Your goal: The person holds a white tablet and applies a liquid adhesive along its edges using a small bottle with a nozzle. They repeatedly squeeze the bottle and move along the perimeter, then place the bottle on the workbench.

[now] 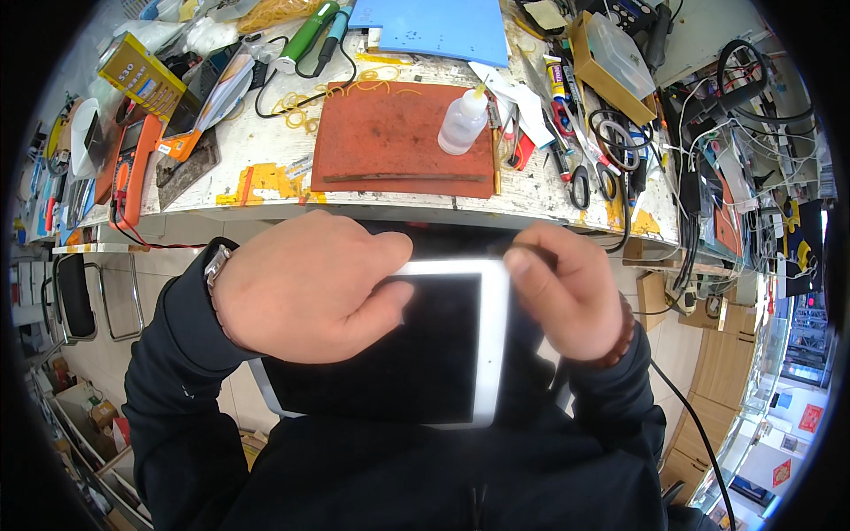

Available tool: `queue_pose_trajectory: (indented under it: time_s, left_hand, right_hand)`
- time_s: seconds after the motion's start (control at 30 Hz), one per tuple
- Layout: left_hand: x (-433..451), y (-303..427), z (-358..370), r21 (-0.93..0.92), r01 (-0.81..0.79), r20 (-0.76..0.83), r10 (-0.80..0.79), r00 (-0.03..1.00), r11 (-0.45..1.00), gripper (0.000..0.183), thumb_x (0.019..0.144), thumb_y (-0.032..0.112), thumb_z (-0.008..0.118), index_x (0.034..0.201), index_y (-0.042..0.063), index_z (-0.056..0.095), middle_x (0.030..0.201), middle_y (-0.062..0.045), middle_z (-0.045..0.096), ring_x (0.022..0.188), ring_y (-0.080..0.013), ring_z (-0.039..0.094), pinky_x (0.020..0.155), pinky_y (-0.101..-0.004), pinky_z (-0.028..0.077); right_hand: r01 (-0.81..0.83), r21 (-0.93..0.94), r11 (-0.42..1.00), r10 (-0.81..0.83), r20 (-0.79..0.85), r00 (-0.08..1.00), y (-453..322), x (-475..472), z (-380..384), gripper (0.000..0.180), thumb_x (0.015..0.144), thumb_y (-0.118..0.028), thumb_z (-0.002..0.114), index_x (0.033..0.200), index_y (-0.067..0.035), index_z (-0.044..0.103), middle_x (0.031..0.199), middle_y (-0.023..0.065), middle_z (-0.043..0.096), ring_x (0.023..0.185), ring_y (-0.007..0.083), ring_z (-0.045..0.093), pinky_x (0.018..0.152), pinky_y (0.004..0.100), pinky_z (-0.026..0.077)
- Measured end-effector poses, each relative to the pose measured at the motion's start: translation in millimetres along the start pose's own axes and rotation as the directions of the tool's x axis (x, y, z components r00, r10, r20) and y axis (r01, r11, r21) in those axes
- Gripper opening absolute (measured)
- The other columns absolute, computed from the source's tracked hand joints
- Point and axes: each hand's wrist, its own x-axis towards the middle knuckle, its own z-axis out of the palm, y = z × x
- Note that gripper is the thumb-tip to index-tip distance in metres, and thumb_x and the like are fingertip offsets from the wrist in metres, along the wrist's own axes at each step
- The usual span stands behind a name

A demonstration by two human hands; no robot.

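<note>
A white-framed tablet with a dark screen rests on my lap, below the workbench's front edge. My left hand lies across its upper left part, thumb over the screen and forefinger at the far edge, gripping it there. The hand covers the tablet's left far corner. At the right far corner, my right hand pinches a thin dark piece between thumb and bent forefinger. What this piece is cannot be made out. The thumb tip is right by the white frame.
On the workbench lies a red-brown mat bearing a clear dropper bottle. An orange multimeter and a yellow can stand left. Scissors, cables and small tools crowd the right. A blue mat lies behind.
</note>
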Motion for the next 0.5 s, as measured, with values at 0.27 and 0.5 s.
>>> queue_pose_trajectory:
  time_s: [0.27, 0.5]
  left_hand:
    - [2, 3, -2, 0.028, 0.014, -0.009, -0.013, 1.0, 1.0, 0.03, 0.1, 0.026, 0.065, 0.087, 0.0, 0.058, 0.066, -0.023, 0.063, 0.067, -0.0489, 0.065, 0.062, -0.0586, 0.049]
    - [7, 9, -5, 0.033, -0.021, -0.021, 0.021, 1.0, 0.999, 0.029, 0.099, 0.027, 0.065, 0.086, 0.001, 0.059, 0.065, -0.021, 0.063, 0.065, -0.0468, 0.065, 0.06, -0.0573, 0.049]
  right_hand:
    - [0.107, -0.165, 0.981, -0.089, 0.113, 0.99, -4, 9, -18, 0.019, 0.107, -0.015, 0.068, 0.095, 0.0, 0.068, 0.066, 0.0078, 0.058, 0.059, 0.0179, 0.052, 0.06, 0.0336, 0.046]
    - [0.144, -0.08, 0.986, -0.11, 0.335, 0.936, -3, 25, -48, 0.015, 0.102, -0.012, 0.071, 0.094, 0.0, 0.069, 0.064, 0.0044, 0.059, 0.058, 0.0136, 0.052, 0.058, 0.0329, 0.044]
